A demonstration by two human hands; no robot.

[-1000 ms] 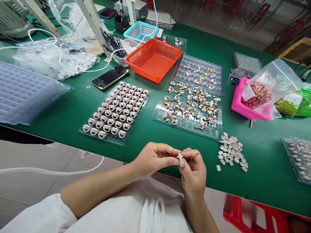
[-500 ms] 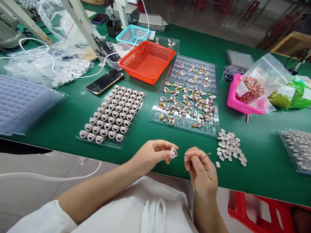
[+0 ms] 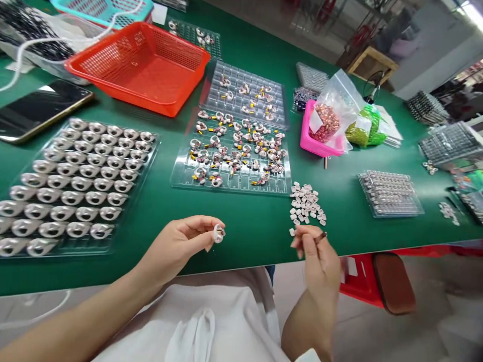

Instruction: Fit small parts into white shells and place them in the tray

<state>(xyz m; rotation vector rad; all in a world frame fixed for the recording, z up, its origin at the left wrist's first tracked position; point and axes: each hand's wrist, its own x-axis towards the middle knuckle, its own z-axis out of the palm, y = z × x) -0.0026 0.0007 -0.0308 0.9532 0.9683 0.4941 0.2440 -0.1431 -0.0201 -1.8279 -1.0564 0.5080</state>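
My left hand pinches a small white ring-shaped housing between thumb and fingertips, just above the table's front edge. Something dark shows in the opening of the housing. My right hand is closed around a thin stick-like tool; one end pokes out past the fingers and the rest is hidden. Its fingertips are beside the near edge of a pile of small white caps. A single cap lies right by those fingertips; whether they touch it, I cannot tell.
A tray of silvery ring-shaped housings lies at left. Clear trays with wired white parts are in the middle. Behind stand a red basket, a phone and a pink basket. A red stool stands at right.
The view has swung to the right and closer. My right hand has moved away from my left, over to the pile of caps. My left hand still holds the housing.
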